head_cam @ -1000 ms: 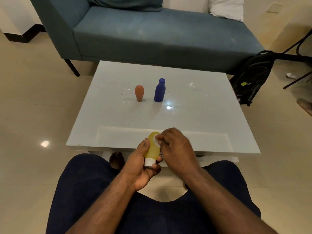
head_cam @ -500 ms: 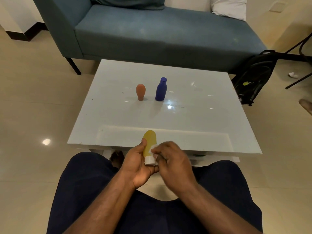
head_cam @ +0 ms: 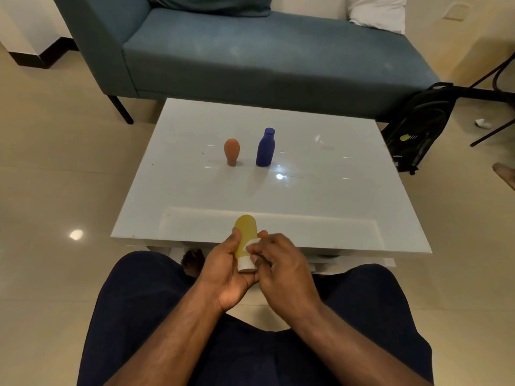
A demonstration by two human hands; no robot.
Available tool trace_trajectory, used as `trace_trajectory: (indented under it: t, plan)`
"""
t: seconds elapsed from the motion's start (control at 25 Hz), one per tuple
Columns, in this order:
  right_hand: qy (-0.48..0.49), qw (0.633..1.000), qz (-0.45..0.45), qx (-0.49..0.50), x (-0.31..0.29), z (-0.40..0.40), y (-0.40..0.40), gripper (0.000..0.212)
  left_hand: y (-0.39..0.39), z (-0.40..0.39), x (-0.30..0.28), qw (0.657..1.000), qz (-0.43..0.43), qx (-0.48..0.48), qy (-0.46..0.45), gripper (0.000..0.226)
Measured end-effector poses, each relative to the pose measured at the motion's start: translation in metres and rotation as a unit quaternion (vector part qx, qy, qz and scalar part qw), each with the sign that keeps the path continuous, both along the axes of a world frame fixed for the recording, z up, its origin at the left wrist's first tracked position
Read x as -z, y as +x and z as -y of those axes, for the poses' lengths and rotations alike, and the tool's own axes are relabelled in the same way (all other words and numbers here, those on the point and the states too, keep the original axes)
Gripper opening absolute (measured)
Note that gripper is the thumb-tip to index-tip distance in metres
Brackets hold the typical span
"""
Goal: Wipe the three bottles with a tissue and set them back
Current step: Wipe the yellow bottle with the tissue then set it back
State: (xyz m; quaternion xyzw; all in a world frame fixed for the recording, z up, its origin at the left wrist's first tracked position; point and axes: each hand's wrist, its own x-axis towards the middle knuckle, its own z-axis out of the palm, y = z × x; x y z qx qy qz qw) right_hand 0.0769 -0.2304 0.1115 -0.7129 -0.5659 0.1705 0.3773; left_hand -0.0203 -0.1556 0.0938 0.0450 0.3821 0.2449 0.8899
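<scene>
Yellow bottle (head_cam: 244,235): my left grip (head_cam: 228,270) wraps body, cap down; right grip (head_cam: 281,263) pinches tissue (head_cam: 252,244) at 3 o'clock. Prob. light, soft, slick; hold mid-body.

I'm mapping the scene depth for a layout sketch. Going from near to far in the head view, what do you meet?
left hand → yellow bottle → orange bottle → blue bottle → sofa
</scene>
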Motion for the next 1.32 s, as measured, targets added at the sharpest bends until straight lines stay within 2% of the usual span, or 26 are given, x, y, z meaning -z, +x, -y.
trace_trajectory:
  t: [0.08, 0.16, 0.28, 0.36, 0.56, 0.68, 0.8, 1.08, 1.24, 1.32]
  plan:
    - [-0.005, 0.999, 0.012, -0.045, -0.001, 0.006, -0.003, 0.023, 0.000, -0.002, 0.004, 1.000, -0.012, -0.013, 0.003, 0.055]
    - [-0.009, 0.999, -0.022, -0.045, -0.008, 0.005, 0.003, 0.022, 0.001, -0.004, 0.006, 1.000, -0.007, -0.022, 0.006, 0.056]
    - [-0.009, 0.989, -0.128, 0.074, -0.019, 0.002, 0.023, 0.024, 0.001, -0.005, 0.004, 0.999, 0.024, -0.042, 0.016, 0.043]
    - [-0.023, 0.984, -0.141, 0.105, -0.020, 0.004, 0.031, 0.024, -0.001, -0.005, 0.001, 0.998, 0.023, -0.054, 0.020, 0.037]
    - [-0.005, 0.994, -0.084, 0.074, -0.021, 0.008, 0.028, 0.018, 0.001, -0.006, 0.000, 0.999, 0.001, -0.049, 0.012, 0.037]
    - [0.005, 1.000, -0.002, 0.005, -0.019, 0.006, 0.012, 0.018, 0.001, -0.006, 0.008, 0.999, -0.028, -0.027, 0.010, 0.047]
    - [0.015, 0.996, 0.080, -0.019, -0.008, 0.000, 0.002, 0.020, -0.001, -0.004, 0.010, 0.999, -0.033, -0.021, -0.011, 0.037]
    - [-0.007, 0.999, 0.009, 0.052, -0.011, -0.016, 0.011, 0.018, 0.001, -0.005, 0.012, 0.999, -0.045, -0.021, -0.015, 0.041]
    - [-0.017, 0.997, 0.068, -0.033, -0.014, -0.011, 0.005, 0.017, -0.002, -0.006, 0.017, 0.999, -0.011, -0.023, -0.030, 0.047]
    - [-0.016, 0.998, 0.054, -0.014, -0.012, -0.015, 0.011, 0.017, -0.001, -0.007, 0.017, 0.999, -0.016, -0.020, -0.027, 0.048]
